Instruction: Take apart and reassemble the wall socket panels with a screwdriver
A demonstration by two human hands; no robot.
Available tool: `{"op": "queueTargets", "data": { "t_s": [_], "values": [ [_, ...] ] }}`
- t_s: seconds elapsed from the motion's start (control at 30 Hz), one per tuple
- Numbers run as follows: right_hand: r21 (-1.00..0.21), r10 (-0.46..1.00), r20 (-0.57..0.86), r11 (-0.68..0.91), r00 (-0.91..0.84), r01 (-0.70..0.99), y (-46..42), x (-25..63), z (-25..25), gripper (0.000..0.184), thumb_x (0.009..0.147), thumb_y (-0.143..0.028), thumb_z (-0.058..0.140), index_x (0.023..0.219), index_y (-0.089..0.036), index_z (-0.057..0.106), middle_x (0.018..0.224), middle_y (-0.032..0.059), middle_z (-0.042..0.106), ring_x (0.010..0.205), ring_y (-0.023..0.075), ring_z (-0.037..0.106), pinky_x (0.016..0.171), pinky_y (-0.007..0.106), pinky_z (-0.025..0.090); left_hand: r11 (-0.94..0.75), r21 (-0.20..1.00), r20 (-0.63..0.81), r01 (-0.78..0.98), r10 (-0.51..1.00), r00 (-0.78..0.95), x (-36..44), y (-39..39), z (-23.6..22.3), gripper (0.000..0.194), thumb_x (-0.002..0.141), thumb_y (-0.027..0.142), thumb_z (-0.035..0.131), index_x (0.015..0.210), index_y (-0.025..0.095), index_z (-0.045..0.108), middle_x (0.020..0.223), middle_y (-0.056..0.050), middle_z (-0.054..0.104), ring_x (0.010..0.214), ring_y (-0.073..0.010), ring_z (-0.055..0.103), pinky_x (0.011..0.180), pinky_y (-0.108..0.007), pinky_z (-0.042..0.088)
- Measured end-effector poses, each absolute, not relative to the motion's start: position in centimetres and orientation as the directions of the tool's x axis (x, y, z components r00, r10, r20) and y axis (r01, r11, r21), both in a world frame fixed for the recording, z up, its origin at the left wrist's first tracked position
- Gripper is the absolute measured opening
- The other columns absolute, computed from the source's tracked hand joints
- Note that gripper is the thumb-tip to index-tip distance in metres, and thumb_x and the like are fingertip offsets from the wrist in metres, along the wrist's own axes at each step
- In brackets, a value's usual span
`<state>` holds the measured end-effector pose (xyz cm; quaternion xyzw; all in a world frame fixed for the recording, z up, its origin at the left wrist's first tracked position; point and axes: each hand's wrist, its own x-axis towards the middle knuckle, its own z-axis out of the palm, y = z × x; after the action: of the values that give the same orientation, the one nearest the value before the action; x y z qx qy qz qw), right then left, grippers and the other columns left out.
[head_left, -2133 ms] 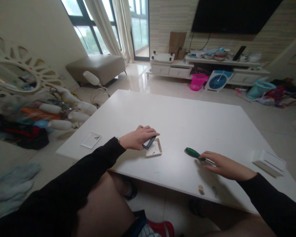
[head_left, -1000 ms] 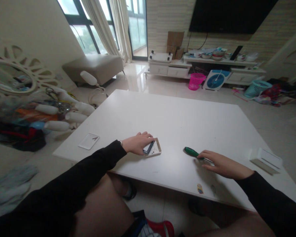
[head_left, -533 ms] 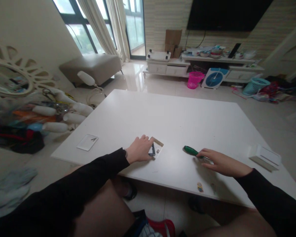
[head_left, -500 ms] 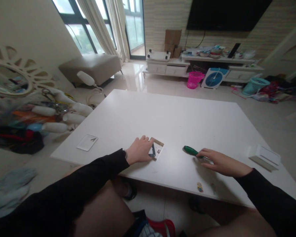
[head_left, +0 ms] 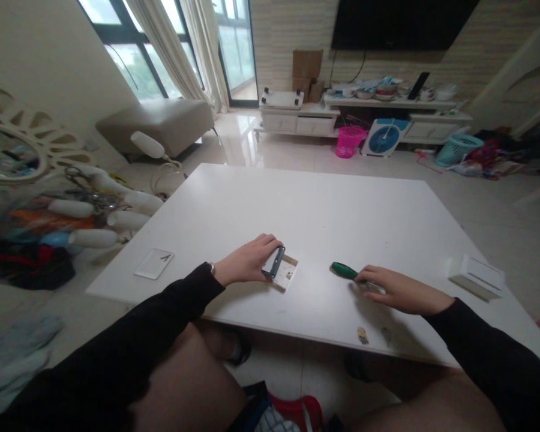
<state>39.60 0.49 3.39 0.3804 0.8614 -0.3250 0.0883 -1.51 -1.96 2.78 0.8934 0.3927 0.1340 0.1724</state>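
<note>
At far left a cream, petal-cut mirror frame (head_left: 40, 123) stands above a heap of white, rounded lampshades (head_left: 94, 239), with a beige padded bench (head_left: 162, 123) farther back beside cream curtains (head_left: 159, 42). On the glossy white rectangular surface (head_left: 306, 204), a shallow, clear-rimmed white square tray (head_left: 149, 266) carries small dark slivers (head_left: 165, 257) set in a V. Next, the left hand (head_left: 247, 259) has its grip closed around a dark grey and white rectangular module (head_left: 276, 263), tilted over the left part of an open, shallow white square box (head_left: 283, 278); contact between the two cannot be told. A green-handled screwdriver (head_left: 342, 270) lies in the narrow grip of the right hand (head_left: 398, 289), its shaft mostly hidden by the fingers. Near the front edge is a yellow and blue cartoon-figure sticker (head_left: 362, 335), any lettering too small to read. Beyond are a bright pink mesh basket (head_left: 350, 142), a blue-and-white box fan (head_left: 384, 138) and a wide black television (head_left: 400, 24). A white box-shaped block (head_left: 477, 277) sits toward the right edge.
</note>
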Motion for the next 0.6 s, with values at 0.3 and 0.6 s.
{"op": "queueTargets", "data": {
  "t_s": [0.3,0.6],
  "values": [
    [-0.496,0.599,-0.393,0.501,-0.698,0.709,0.5,39.6,3.4,0.038,0.092,-0.037,0.056,0.122,-0.018,0.068,0.118,0.0161,0.066,0.108,0.0318,0.065,0.098,0.046,0.050,-0.629,0.440,0.075,0.641,0.737,0.671,-1.1,-1.8,1.3,0.064,0.076,0.041,0.084,0.127,0.019,0.052,0.120,-0.012,0.058,0.110,-0.0301,0.057,0.092,-0.041,0.052],
    [-0.474,0.605,-0.401,0.505,-0.688,0.721,0.4,39.4,3.6,0.038,0.092,-0.039,0.055,0.122,-0.019,0.068,0.117,0.0153,0.066,0.106,0.0306,0.065,0.096,0.044,0.051,-0.606,0.465,0.009,0.645,0.732,0.681,-1.3,-1.5,0.2,0.059,0.078,0.042,0.081,0.124,0.019,0.051,0.124,-0.013,0.061,0.116,-0.0313,0.060,0.096,-0.041,0.051]
  ]
}}
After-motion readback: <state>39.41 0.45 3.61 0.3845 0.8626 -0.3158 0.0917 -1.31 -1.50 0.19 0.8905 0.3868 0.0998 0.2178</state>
